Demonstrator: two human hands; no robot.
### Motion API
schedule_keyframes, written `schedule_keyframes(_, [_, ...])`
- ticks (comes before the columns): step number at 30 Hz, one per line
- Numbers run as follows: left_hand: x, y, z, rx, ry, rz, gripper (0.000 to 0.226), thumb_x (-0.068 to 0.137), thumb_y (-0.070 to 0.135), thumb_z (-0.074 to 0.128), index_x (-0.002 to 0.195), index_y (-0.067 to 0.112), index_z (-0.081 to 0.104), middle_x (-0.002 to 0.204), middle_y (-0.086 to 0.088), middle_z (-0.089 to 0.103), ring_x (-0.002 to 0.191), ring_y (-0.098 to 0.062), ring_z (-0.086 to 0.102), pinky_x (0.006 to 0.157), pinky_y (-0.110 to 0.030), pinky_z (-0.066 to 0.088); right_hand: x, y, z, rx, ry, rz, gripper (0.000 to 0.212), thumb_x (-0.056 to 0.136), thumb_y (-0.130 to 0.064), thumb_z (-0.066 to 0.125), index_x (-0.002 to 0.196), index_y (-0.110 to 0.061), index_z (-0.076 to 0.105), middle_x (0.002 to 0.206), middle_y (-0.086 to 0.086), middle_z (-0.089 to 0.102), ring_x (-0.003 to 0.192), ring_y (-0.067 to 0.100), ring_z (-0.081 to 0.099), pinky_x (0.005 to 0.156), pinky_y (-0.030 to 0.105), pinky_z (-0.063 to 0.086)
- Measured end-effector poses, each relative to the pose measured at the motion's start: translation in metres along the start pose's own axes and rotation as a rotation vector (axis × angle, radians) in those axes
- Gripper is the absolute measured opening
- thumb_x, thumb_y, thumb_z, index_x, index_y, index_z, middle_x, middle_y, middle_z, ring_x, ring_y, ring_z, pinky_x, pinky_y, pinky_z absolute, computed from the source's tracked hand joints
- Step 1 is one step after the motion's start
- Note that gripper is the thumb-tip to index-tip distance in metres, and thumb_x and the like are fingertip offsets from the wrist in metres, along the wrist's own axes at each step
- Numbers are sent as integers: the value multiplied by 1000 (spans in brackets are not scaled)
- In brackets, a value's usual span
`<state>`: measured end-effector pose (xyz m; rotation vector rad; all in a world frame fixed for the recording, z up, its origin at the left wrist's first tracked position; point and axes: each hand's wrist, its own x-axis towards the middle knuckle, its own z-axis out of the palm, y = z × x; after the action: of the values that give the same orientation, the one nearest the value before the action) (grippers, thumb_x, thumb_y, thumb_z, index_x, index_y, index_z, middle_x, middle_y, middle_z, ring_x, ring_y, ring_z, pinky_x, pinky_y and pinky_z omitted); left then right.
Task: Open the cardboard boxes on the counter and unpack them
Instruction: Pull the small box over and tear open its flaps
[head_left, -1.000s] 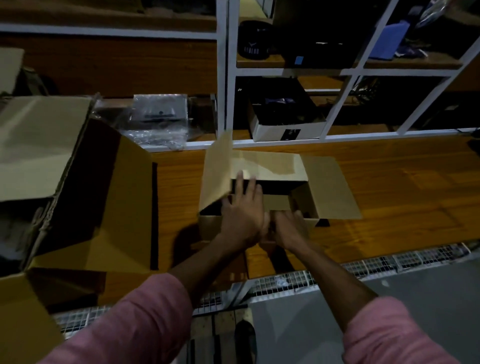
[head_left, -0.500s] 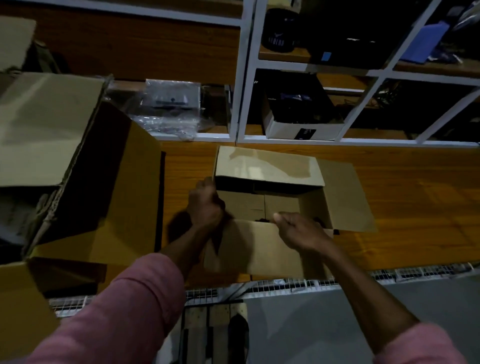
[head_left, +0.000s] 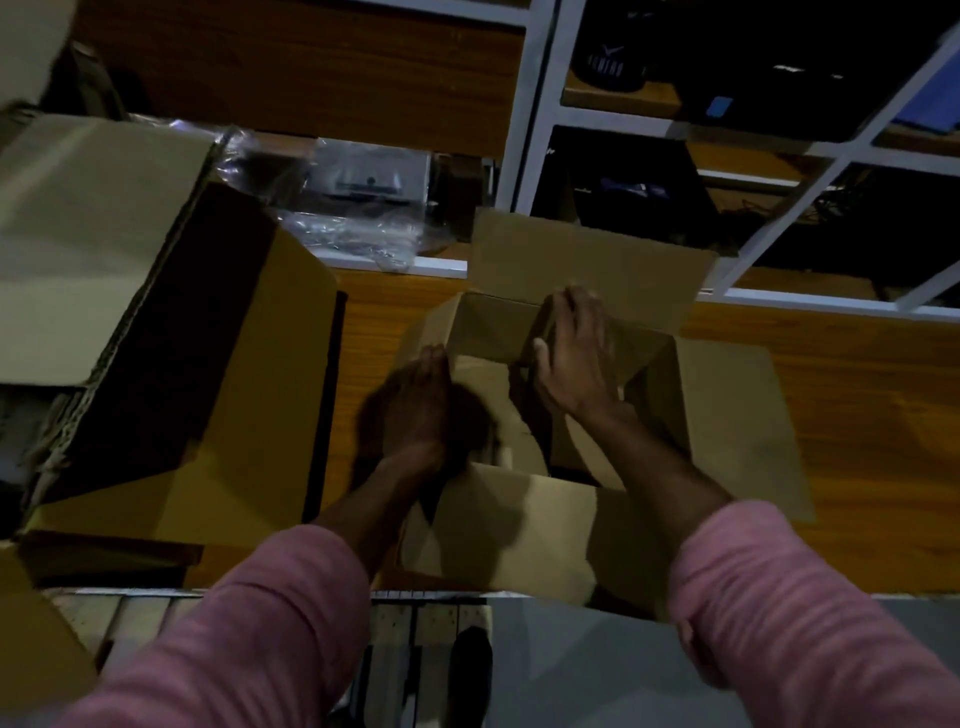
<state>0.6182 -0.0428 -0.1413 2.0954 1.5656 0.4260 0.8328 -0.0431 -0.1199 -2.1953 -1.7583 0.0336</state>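
We stand in a dim room at a wooden counter (head_left: 857, 395) with an orange-brown grain; a white metal shelving frame (head_left: 530, 119) rises along its far edge, its bays dark and cluttered. To the left of the frame's post, clear plastic wrapping (head_left: 353, 208) lies bunched on a low shelf.

The small cardboard box (head_left: 587, 535) sits on the counter just in front of that frame, at the near edge. Its four top flaps are folded out, the far one (head_left: 587, 260) upright against the frame, the right one (head_left: 737, 415) flat. Inside, plain brown cardboard inserts show. Our left hand (head_left: 415, 410) is at the box's left rim, fingers together and extended; blur hides whether it grips anything. Our right hand (head_left: 576, 358) reaches inside, fingers curled over an insert (head_left: 498, 332) near the far wall. A larger open box (head_left: 197, 358) lies to the left.
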Motion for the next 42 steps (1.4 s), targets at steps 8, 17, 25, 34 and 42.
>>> schedule_keyframes(8, [2,-10,19,14,57,-7,93,80,14,77,158,15,26,161,-9,33,145,-31,37,117,-51,32,40,4,16,-168,-65,30,48,81,-20,69,127,-14,55,128,14,55,121,37,46,104,48,30])
schedule_keyframes(17, [-4,-2,6,-61,122,-7,70,83,30,76,140,34,37,124,-4,64,105,-29,66,87,-49,57,38,14,2,-13,-120,13,37,84,-8,64,121,-8,63,124,20,61,119,41,54,102,44,39])
schedule_keyframes(25, [-38,9,-6,-26,156,264,55,95,47,37,135,13,53,150,-11,47,134,-31,46,108,-47,44,-124,53,-50,-137,-38,315,43,100,-40,47,130,-13,59,144,22,47,135,41,39,111,53,29])
schedule_keyframes(34, [-131,-17,-2,247,-66,151,89,90,74,47,156,31,5,166,-6,-17,145,-44,14,110,-63,26,-250,39,-40,156,-128,537,109,70,-92,32,159,-33,15,167,0,-7,153,37,-2,114,70,21])
schedule_keyframes(42, [-117,-39,11,-98,-192,361,141,55,59,92,155,31,-3,159,-4,-40,153,-40,-7,112,-68,34,-256,35,-43,369,-154,532,128,61,-76,78,160,-37,5,162,-13,-27,149,44,21,107,57,43])
